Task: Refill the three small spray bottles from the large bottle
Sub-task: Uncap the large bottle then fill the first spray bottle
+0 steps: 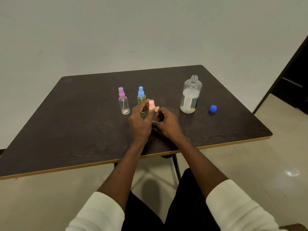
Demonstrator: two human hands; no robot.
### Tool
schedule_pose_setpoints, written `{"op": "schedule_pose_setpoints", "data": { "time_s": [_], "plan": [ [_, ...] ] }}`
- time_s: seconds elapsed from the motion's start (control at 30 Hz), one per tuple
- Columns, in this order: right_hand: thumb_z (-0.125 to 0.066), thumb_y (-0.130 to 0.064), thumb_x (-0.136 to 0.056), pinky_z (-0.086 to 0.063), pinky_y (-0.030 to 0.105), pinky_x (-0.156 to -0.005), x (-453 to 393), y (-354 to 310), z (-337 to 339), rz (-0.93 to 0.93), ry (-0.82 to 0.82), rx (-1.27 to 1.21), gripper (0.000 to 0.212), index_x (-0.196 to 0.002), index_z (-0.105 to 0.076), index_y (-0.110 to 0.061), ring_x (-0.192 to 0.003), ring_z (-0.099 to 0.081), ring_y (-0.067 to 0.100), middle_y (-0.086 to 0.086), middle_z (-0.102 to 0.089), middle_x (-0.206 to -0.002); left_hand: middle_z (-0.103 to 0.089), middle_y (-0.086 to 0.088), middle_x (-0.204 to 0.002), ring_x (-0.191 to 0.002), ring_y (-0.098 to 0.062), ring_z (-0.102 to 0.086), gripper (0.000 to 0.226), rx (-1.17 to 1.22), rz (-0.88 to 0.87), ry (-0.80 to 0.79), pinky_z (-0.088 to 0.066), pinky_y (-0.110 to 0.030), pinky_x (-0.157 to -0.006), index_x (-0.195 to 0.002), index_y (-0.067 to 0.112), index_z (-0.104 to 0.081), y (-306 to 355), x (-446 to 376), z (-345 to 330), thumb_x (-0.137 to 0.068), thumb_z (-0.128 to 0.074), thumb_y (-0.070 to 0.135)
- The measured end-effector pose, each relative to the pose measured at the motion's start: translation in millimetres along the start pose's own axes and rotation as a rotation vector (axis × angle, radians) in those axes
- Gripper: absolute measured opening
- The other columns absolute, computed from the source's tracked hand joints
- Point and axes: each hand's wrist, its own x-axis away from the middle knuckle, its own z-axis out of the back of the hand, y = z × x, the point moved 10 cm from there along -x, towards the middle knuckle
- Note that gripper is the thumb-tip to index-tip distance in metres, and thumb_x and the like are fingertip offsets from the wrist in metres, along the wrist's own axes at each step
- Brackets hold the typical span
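Peach-capped spray bottle [151, 105] sits between both hands. The left hand [139, 121] pinches its spray head, while the right hand [167, 122] curls round the hidden body, probably to steady it for twisting. Just beyond the left fingers stands the blue-capped bottle [141, 95], already yellowish; further left the pink-capped bottle [123, 101] looks empty. Off right, the large bottle [190, 95] stands uncapped, ready to pour — its blue cap [212, 108] beside it.

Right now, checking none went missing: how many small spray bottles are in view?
3: the purple-topped bottle stands leftmost, the blue-topped bottle beside it, and the pink-topped bottle is between both hands, its body mostly hidden.
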Motion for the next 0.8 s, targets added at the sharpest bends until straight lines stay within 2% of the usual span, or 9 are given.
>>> {"op": "schedule_pose_setpoints", "data": {
  "time_s": [0.07, 0.13, 0.23, 0.37, 0.47, 0.57, 0.67, 0.73, 0.8],
  "plan": [
    [-0.078, -0.02, -0.079, -0.045, 0.012, -0.059, 1.2, -3.1, -0.5, 0.015, -0.013, 0.018, 0.028, -0.101, -0.062, -0.013, -0.077, -0.059, 0.008, -0.001, -0.065, -0.089, -0.068, -0.003, -0.111, -0.105, -0.016, -0.065, 0.033, 0.002, -0.033, -0.021, -0.055, -0.029, -0.09, -0.118, 0.017, -0.068, 2.8, 0.5, -0.8, -0.089, -0.073, 0.032],
    [-0.075, -0.02, -0.081, -0.05, 0.023, -0.065, 1.7, -5.9, -0.9, 0.039, -0.023, 0.025, 0.026, -0.103, -0.064, -0.011, -0.081, -0.061, 0.014, 0.002, -0.066, -0.091, -0.068, 0.0, -0.111, -0.106, -0.016, -0.064, 0.027, 0.003, -0.037, -0.032, -0.055, -0.034, -0.091, -0.115, 0.024, -0.066, 3.0, 1.1, -1.5, -0.091, -0.068, 0.036],
    [-0.074, -0.018, -0.082, -0.053, 0.033, -0.071, 2.3, -6.4, -1.4, 0.048, -0.024, 0.018, 0.026, -0.105, -0.066, -0.01, -0.082, -0.062, 0.018, 0.003, -0.066, -0.09, -0.07, 0.003, -0.111, -0.108, -0.012, -0.066, 0.022, 0.049, 0.024, -0.058, -0.055, -0.037, -0.095, -0.115, 0.026, -0.064, 0.2, 2.1, -5.2, -0.093, -0.068, 0.026],
    [-0.075, -0.025, -0.081, -0.05, 0.024, -0.068, 0.2, -2.7, -3.9, 0.023, -0.033, 0.049, 0.034, -0.112, -0.064, -0.015, -0.082, -0.06, 0.013, 0.0, -0.065, -0.094, -0.073, 0.003, -0.108, -0.105, -0.013, -0.068, 0.028, 0.125, 0.076, -0.027, -0.056, -0.035, -0.093, -0.113, 0.02, -0.066, -3.9, -0.5, -1.8, -0.087, -0.077, 0.019],
    [-0.075, -0.027, -0.082, -0.043, 0.017, -0.062, -0.1, -1.3, -4.5, 0.001, -0.035, 0.073, 0.034, -0.111, -0.063, -0.014, -0.079, -0.059, 0.011, 0.0, -0.063, -0.093, -0.071, -0.002, -0.11, -0.104, -0.017, -0.067, 0.035, 0.101, 0.045, -0.02, -0.055, -0.032, -0.091, -0.118, 0.017, -0.068, -3.5, -3.0, 0.5, -0.085, -0.078, 0.025],
    [-0.075, -0.026, -0.082, -0.044, 0.017, -0.064, -0.8, 0.6, -4.0, -0.022, -0.037, 0.071, 0.029, -0.106, -0.062, -0.014, -0.081, -0.058, 0.011, -0.001, -0.062, -0.093, -0.069, -0.001, -0.106, -0.101, -0.018, -0.067, 0.023, 0.067, -0.013, -0.022, -0.056, -0.039, -0.09, -0.109, 0.027, -0.067, 1.1, -1.6, 1.7, -0.087, -0.072, 0.032],
    [-0.074, -0.024, -0.083, -0.04, 0.016, -0.063, -1.6, 0.5, -4.1, -0.016, -0.04, 0.086, 0.025, -0.103, -0.062, -0.014, -0.077, -0.054, 0.007, -0.004, -0.059, -0.09, -0.071, 0.001, -0.107, -0.105, -0.018, -0.068, 0.022, 0.112, 0.019, -0.033, -0.055, -0.046, -0.094, -0.109, 0.021, -0.065, -1.9, -0.3, -0.2, -0.089, -0.073, 0.022],
    [-0.074, -0.024, -0.083, -0.04, 0.017, -0.063, -1.9, 0.2, -5.3, -0.005, -0.045, 0.089, 0.026, -0.104, -0.062, -0.016, -0.076, -0.054, 0.005, -0.006, -0.058, -0.089, -0.071, -0.001, -0.107, -0.105, -0.017, -0.068, 0.027, 0.145, 0.051, -0.031, -0.055, -0.045, -0.095, -0.111, 0.016, -0.062, -4.6, -0.5, -0.8, -0.087, -0.074, 0.013],
    [-0.075, -0.027, -0.082, -0.044, 0.022, -0.064, -1.7, 0.3, -5.6, 0.003, -0.045, 0.091, 0.027, -0.103, -0.062, -0.016, -0.077, -0.056, 0.009, -0.003, -0.06, -0.088, -0.07, -0.003, -0.109, -0.104, -0.017, -0.068, 0.036, 0.16, 0.065, -0.027, -0.055, -0.037, -0.094, -0.118, 0.015, -0.061, -3.4, -1.1, 0.1, -0.086, -0.076, 0.009]
  ]
}}
